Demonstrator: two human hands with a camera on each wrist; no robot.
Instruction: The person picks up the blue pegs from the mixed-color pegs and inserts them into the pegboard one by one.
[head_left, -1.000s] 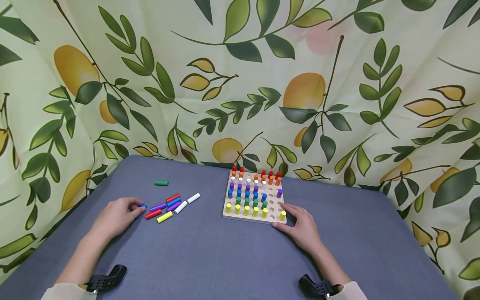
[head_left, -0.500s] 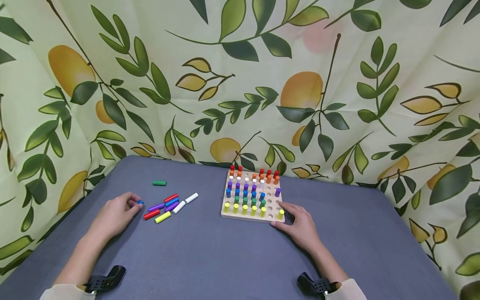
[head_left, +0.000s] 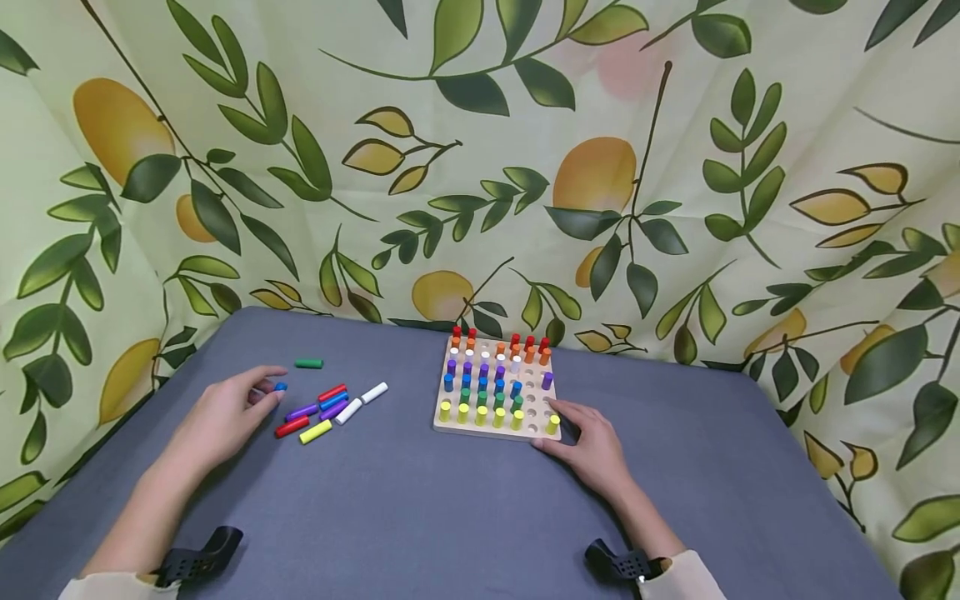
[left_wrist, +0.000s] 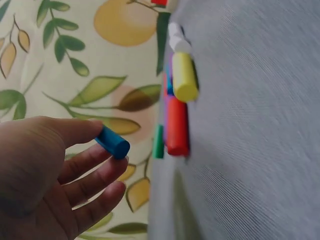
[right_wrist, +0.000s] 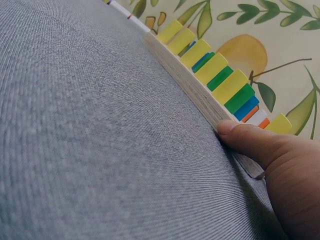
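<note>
Between thumb and fingers, my left hand (head_left: 225, 412) pinches a blue peg (left_wrist: 114, 143), raised over the left part of the table. My right hand (head_left: 591, 450) grips the near right corner of a wooden pegboard (head_left: 491, 432), its thumb along the front edge in the right wrist view. Rows of pegs stand in the board: red at the back, then orange, white, purple, blue, green, and yellow (head_left: 481, 416) at the front. Bare holes (head_left: 531, 400) show toward the board's right side, left of a lone yellow peg (head_left: 552, 424).
Beside my left hand lie loose pegs: red (head_left: 292, 427), yellow (head_left: 316, 432), purple (head_left: 302, 412), white (head_left: 374, 392) and blue (head_left: 333, 402). A green peg (head_left: 308, 363) lies farther back. A leaf-patterned cloth (head_left: 480, 167) hangs behind the grey table (head_left: 420, 517).
My left hand has lifted a little with the blue peg, its fingers spreading somewhat. The right hand keeps its hold on the board. The whole head view has shifted slightly.
</note>
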